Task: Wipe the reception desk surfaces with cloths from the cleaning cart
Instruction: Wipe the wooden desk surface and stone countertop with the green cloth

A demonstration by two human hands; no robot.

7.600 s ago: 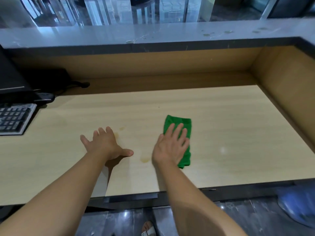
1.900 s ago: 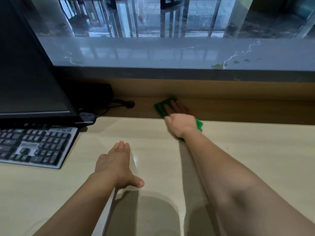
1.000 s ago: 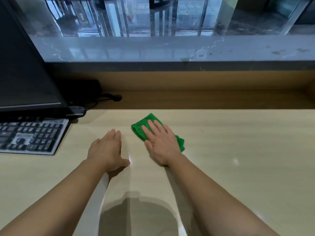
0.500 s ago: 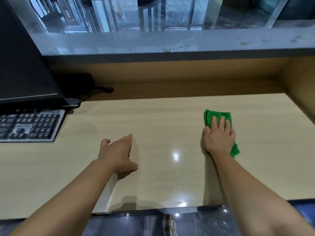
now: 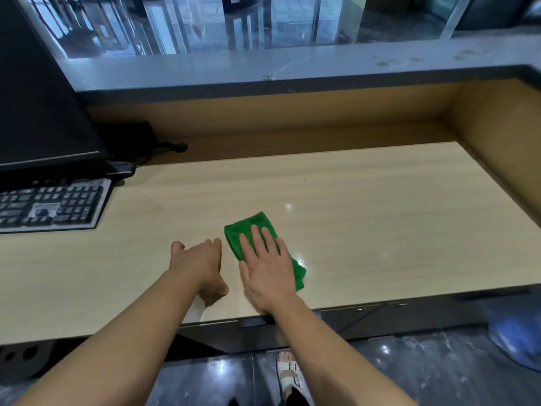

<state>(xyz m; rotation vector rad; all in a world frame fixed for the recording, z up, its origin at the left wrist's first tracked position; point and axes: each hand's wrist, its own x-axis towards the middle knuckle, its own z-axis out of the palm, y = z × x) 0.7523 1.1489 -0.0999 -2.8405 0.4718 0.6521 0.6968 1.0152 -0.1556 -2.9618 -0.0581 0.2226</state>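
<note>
From the head camera: the right hand (image 5: 268, 271), fingers straight and flat, presses the green cloth (image 5: 251, 227) onto the near middle of the desk (image 5: 380, 215), having swept it back from the right end in the last half second. The left hand (image 5: 199, 262) rests relaxed just left of the cloth, holding nothing. The right stretch looks covered, with the ground near the keyboard (image 5: 49, 205) likely still to wipe.
</note>
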